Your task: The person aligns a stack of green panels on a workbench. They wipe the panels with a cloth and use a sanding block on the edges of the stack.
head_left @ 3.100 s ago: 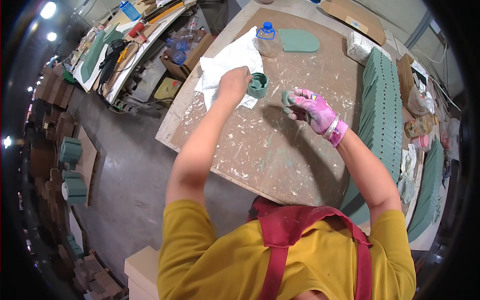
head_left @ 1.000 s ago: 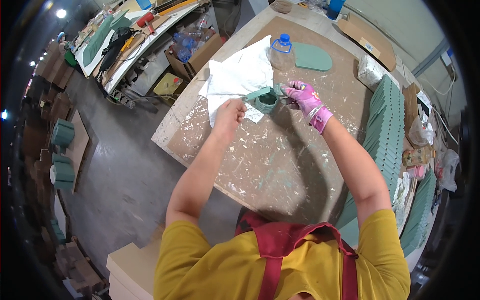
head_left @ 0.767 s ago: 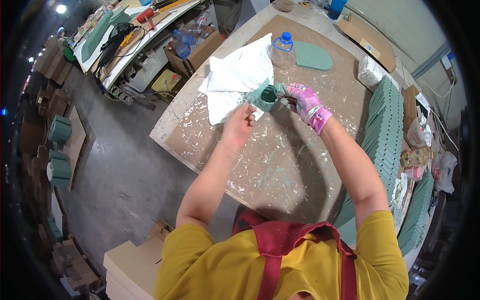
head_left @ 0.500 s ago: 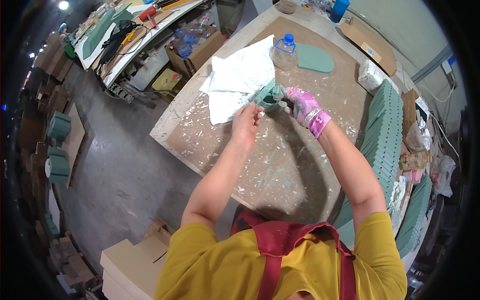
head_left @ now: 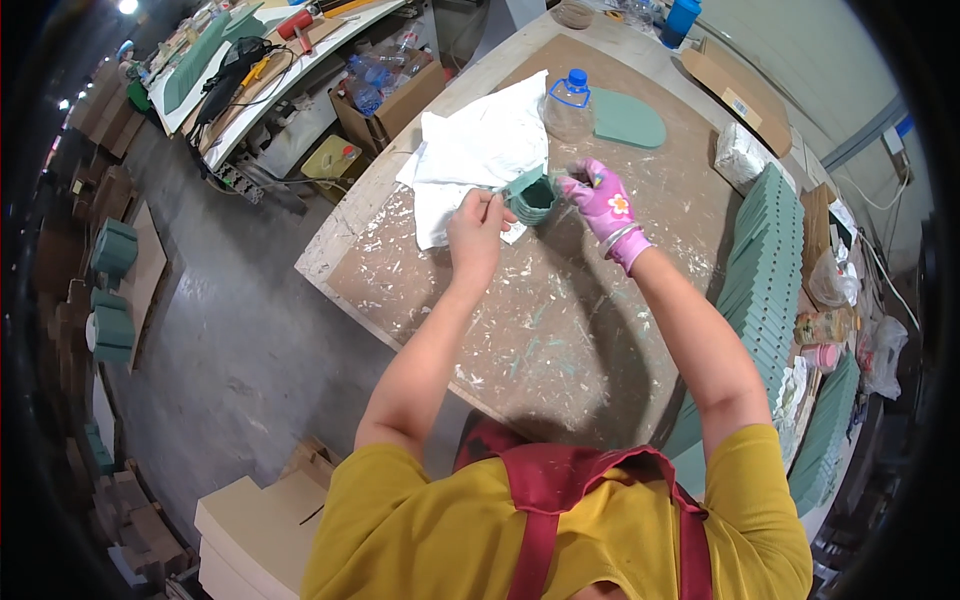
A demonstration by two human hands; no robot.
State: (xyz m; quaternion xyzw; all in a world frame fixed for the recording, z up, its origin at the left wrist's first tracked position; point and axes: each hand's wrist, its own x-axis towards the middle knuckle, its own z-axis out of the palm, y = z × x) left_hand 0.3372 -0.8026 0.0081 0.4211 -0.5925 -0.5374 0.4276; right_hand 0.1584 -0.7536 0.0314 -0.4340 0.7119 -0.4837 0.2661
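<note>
A small, hollow dark-green piece (head_left: pixel 532 198) lies at the edge of a crumpled white cloth (head_left: pixel 470 145) on the worktable, its dark opening turned toward me. My bare left hand (head_left: pixel 476 232) pinches its left edge between thumb and fingers. My right hand (head_left: pixel 605 208), in a pink flowered glove, hovers just right of the piece, apart from it. Its thumb and fingertips are drawn together; whatever they may hold is too small to make out. Beyond the piece stand a clear bottle with a blue cap (head_left: pixel 571 108) and a flat green panel with a rounded end (head_left: pixel 630 118).
Pale scraps and green smears mark the brown board (head_left: pixel 560 345). Along the right side runs a long row of stacked green pieces (head_left: pixel 765 270), with a wrapped white bundle (head_left: pixel 742 152) behind. A cardboard box of bottles (head_left: pixel 390 100) sits off the table's far left.
My right hand has drawn away from the green piece to the right, uncovering its opening. My left hand has shifted slightly left and still touches the piece's edge.
</note>
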